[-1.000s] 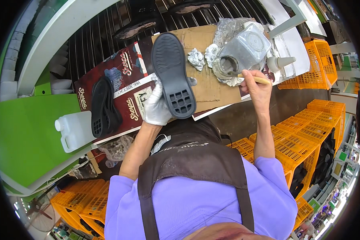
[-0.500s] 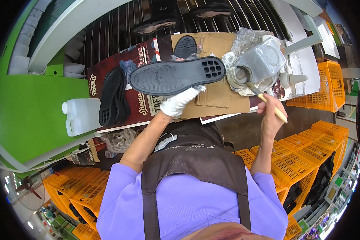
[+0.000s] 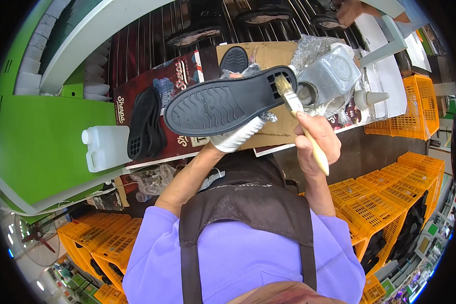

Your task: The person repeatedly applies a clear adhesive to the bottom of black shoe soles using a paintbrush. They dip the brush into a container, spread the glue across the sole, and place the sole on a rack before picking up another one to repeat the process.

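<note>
A dark grey shoe sole, wavy-grooved at the broad end and with a grid of square pockets at the heel, is tilted with its heel up to the right. My left hand, in a white glove, grips it from below along the near edge; some fingers are hidden behind it. In my right hand, bare, is a flat paintbrush with a pale wooden handle. Its bristles meet the heel pockets. Just right of the heel lies a translucent plastic container, tipped with its cut mouth toward me.
Stacked black soles and a white jug are on the left. Another sole lies on the cardboard. Black shoes sit on rollers beyond. Another person's hand reaches in at top right. Orange crates stand right.
The brush has moved left from the container's mouth to the heel pockets. The sole has tilted, its heel rising to the right. Another person's hand has appeared at top right.
</note>
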`<state>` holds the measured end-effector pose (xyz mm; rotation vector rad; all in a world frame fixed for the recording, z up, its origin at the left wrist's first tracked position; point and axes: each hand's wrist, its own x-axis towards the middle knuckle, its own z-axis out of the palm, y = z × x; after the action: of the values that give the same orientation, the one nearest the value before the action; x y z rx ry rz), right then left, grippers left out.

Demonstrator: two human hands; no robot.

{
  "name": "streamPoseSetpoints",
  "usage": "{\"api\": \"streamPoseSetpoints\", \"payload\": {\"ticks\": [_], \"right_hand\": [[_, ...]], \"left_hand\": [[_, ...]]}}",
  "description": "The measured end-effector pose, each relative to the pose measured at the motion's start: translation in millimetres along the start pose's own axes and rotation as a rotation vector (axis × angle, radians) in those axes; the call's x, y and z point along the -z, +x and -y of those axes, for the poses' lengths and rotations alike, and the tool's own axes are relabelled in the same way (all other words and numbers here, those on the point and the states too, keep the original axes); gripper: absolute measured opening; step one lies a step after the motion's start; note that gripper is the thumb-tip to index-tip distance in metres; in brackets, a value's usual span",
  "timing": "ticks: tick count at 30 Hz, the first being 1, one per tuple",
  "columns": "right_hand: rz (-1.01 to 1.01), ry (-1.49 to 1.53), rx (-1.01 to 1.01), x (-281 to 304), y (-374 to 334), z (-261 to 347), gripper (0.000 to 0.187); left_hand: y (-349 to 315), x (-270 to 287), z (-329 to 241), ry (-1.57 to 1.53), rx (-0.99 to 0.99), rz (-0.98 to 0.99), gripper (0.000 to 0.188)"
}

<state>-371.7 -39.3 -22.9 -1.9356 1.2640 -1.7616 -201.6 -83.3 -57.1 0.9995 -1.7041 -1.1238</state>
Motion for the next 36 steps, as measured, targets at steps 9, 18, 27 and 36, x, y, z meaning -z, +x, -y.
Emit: {"api": "streamPoseSetpoints", "payload": {"ticks": [9, 18, 27, 36], "right_hand": [[0.053, 0.037, -0.017, -11, -2, -3, 0.037], [0.097, 0.087, 0.04, -26, -3, 7, 0.038], [0.129, 0.138, 0.042, -39, -7, 14, 0.038], [0.19, 0.247, -0.042, -42, -7, 21, 0.035]], "left_hand": [[-5, -8, 10, 0.088, -0.068, -0.018, 0.053], [-15, -12, 59, -0.229, 0.186, 0.114, 0.07], [-29, -15, 72, -0.762, 0.321, 0.061, 0.07], [-10, -20, 47, -0.705, 0.16, -0.007, 0.036]]}}
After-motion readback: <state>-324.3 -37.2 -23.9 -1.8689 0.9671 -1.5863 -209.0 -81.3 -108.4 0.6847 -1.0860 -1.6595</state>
